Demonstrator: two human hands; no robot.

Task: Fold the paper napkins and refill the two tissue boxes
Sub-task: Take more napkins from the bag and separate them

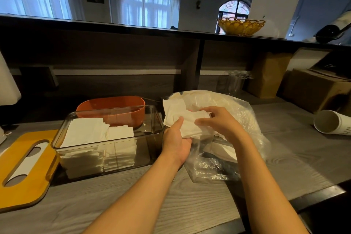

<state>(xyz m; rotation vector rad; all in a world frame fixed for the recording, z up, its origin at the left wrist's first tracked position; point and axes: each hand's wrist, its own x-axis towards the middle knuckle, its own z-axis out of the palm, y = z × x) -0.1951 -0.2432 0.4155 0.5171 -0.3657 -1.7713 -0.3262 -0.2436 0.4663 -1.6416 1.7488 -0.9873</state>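
Napkins (187,119) are being held just right of the clear box (106,138), over the bag (228,119), pinched by the left hand (177,138) and the right hand (218,121). Being light, limp and easily torn, they are probably best pinched gently at the edges.

- the yellow lid (22,167) runs off the left edge.
- the orange box (112,108) sits behind the clear box (106,144); its near wall and inside are hidden.
- the left hand (176,142) fingers lie under the napkins (182,118), unseen.
- bag (218,157) contents are blurred.
- the paper cups (332,123) are cut off at the right.
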